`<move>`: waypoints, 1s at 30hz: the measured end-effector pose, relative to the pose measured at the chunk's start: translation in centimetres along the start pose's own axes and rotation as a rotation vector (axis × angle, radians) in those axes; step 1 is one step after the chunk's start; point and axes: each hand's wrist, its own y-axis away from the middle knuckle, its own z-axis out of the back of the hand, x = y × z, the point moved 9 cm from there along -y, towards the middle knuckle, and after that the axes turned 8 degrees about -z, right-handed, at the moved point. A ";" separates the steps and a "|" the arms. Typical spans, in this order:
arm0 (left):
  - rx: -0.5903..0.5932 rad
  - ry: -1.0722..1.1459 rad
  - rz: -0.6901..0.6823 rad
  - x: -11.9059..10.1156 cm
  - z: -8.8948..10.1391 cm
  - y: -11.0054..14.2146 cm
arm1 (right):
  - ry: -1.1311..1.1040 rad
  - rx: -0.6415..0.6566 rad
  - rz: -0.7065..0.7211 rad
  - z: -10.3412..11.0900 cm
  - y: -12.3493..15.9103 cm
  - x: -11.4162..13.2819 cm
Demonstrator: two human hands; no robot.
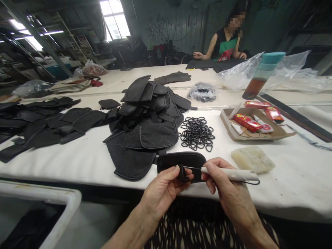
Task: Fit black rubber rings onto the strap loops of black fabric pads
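Note:
A short loop of black strap (183,173) is pinched between the thumb and fingers of my left hand (163,186). It appears joined to a black padded leather piece (166,159) lying behind my hands. My right hand (223,176) grips an awl (230,173) with a pale, wrapped-looking handle and a thin metal shaft. The awl's tip meets the strap; whether it has gone through is hidden. Just beyond sits a heap of black D-rings (197,133). To its left rises a pile of black stitched leather pieces (158,133).
An open cardboard box (233,135) holds red packets. Near it are a waxy block (252,159) and a tall bottle (256,81). More black pieces (62,122) spread leftward. A white bin (59,193) stands below the table's left edge. Across the table, a person (225,43) works.

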 end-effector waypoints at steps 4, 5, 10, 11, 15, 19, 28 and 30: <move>0.009 0.008 -0.004 0.0 -0.1 0.0 | 0.008 -0.004 0.006 -0.4 -0.1 0.1; 0.010 0.009 -0.005 0.0 -0.1 0.0 | 0.012 -0.002 0.007 -0.4 -0.1 0.2; 0.055 -0.001 -0.031 -0.1 -0.5 0.0 | 0.129 -0.001 -0.015 -0.8 0.3 0.5; 0.056 -0.002 -0.041 -0.1 -0.6 0.0 | 0.166 0.005 -0.011 -0.9 0.4 0.7; 0.005 -0.017 -0.119 -0.3 -0.3 0.1 | 0.323 0.084 0.122 -1.7 0.9 2.0; -0.027 -0.040 -0.223 -0.7 -0.3 0.3 | 0.455 0.299 0.352 -3.4 1.9 3.6; -0.074 -0.050 -0.203 -0.4 0.3 0.3 | 0.344 0.106 0.429 -0.2 3.4 5.8; -0.086 -0.040 -0.203 -0.3 0.5 0.3 | 0.316 0.032 0.398 0.8 3.4 5.6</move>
